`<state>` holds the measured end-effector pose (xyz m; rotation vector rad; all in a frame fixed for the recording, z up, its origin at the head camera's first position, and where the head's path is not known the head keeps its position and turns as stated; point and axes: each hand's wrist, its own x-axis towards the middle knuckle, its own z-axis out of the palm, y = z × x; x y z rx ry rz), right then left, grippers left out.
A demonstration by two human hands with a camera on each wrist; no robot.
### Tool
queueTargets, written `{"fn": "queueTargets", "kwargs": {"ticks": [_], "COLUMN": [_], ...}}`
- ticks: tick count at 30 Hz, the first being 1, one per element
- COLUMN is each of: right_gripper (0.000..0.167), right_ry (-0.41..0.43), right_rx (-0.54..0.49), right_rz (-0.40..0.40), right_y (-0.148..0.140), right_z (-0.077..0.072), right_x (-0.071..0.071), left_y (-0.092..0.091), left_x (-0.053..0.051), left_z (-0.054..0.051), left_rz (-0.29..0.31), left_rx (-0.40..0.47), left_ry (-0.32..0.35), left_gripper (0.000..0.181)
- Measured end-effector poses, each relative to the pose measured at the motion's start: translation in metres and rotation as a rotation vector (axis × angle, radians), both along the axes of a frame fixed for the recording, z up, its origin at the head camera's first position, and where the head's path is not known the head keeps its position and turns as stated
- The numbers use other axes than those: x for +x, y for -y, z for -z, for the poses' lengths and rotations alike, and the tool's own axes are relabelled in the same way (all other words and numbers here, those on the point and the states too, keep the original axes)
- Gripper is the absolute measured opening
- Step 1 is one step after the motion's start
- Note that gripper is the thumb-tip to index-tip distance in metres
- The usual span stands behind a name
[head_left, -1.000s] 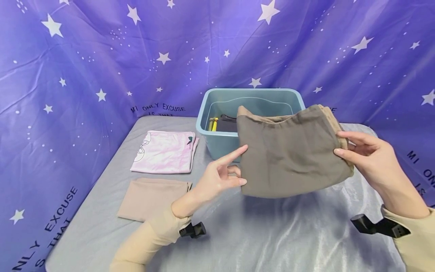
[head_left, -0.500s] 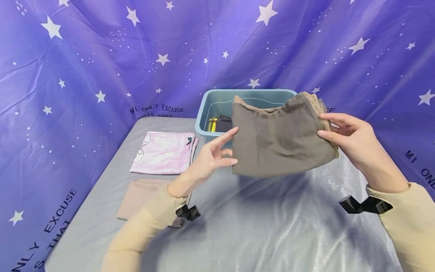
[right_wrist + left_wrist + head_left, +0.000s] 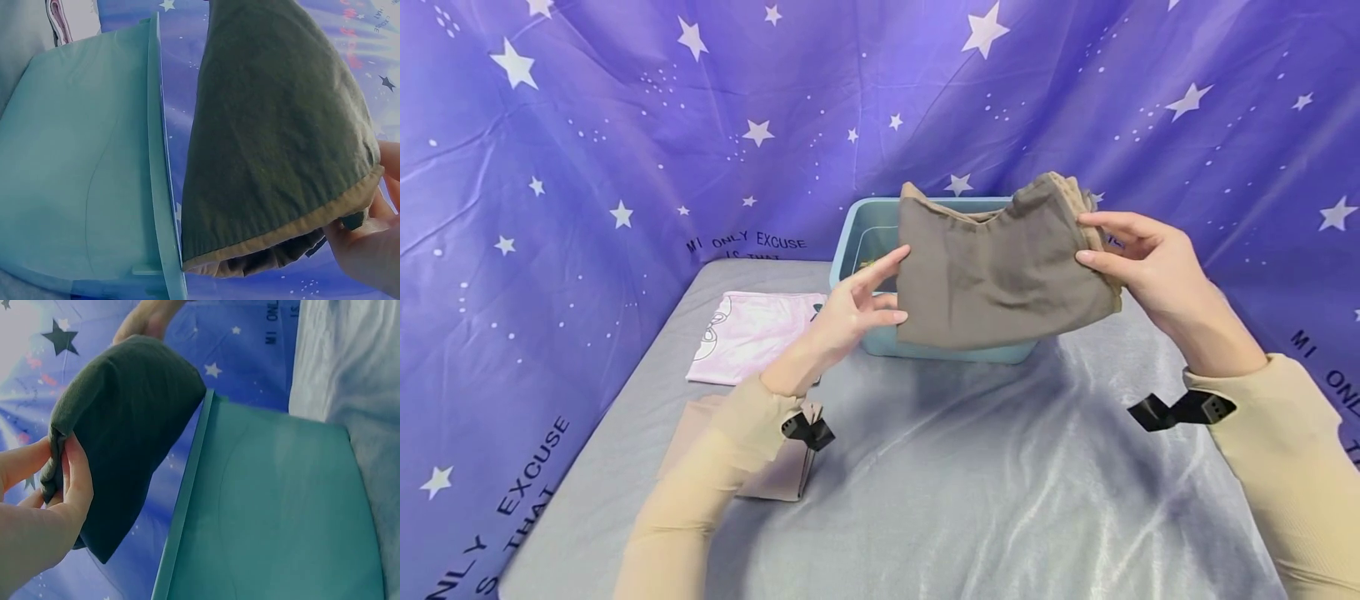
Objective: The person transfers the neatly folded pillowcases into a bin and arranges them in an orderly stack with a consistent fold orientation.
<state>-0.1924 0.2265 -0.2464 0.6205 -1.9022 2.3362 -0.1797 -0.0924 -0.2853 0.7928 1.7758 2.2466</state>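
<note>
A folded grey-brown garment (image 3: 985, 283) is held up between both hands, in front of and above the blue-green bin (image 3: 880, 342). My left hand (image 3: 842, 321) pinches its left edge; in the left wrist view the left fingers (image 3: 78, 481) grip the folded side of the garment (image 3: 131, 425). My right hand (image 3: 1157, 267) pinches the right edge, where several tan layers show. The right wrist view has the garment (image 3: 281, 131) hanging beside the bin's wall (image 3: 75, 162), with the right hand (image 3: 369, 237) at its tan-edged opening.
To the left on the grey cloth-covered surface (image 3: 1000, 483) lie a folded pink-white cloth (image 3: 752, 333) and a folded beige-pink cloth (image 3: 775, 475), partly behind the left forearm. A purple star-patterned curtain (image 3: 820, 75) stands behind the bin. Something yellow shows inside the bin.
Both hands have carried the garment up and slightly left, from in front of the bin's right side to over its front rim, covering more of the opening. The grip of each hand looks the same.
</note>
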Motion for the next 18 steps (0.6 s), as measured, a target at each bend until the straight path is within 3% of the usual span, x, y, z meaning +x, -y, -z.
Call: {"fn": "queueTargets", "kwargs": {"ticks": [12,18], "right_gripper": [0.039,0.040], "right_ry": [0.041,0.129], "right_rx": [-0.006,-0.025], "right_rz": [0.023,0.005], "right_y": [0.008,0.014], "right_z": [-0.003,-0.006], "right_x": [-0.022,-0.032], "left_y": [0.009,0.014], "left_x": [-0.029,-0.042], "left_z": [-0.009,-0.012], "left_rz": [0.050,0.000], "left_rx": [0.020,-0.035], "left_ry": [0.106,0.193], "left_gripper": [0.075,0.068]}}
